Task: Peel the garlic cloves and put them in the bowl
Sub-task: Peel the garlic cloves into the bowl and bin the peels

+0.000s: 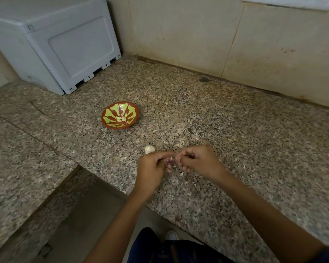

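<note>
A small purplish half-skinned garlic clove [169, 161] is pinched between the left hand [152, 170] and right hand [196, 161], well short of the red-and-green patterned bowl [120, 115], so it could be squeezed out onto the speckled granite counter [235, 130]

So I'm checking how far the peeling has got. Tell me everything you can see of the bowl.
The bowl is small, round and shallow, reddish-brown with a yellow-green petal pattern inside, and looks like glazed pottery. It stands upright on the speckled stone counter, away from both hands and beyond the garlic bulb. A few pale peeled cloves lie in its middle. Nothing else touches it.
</note>
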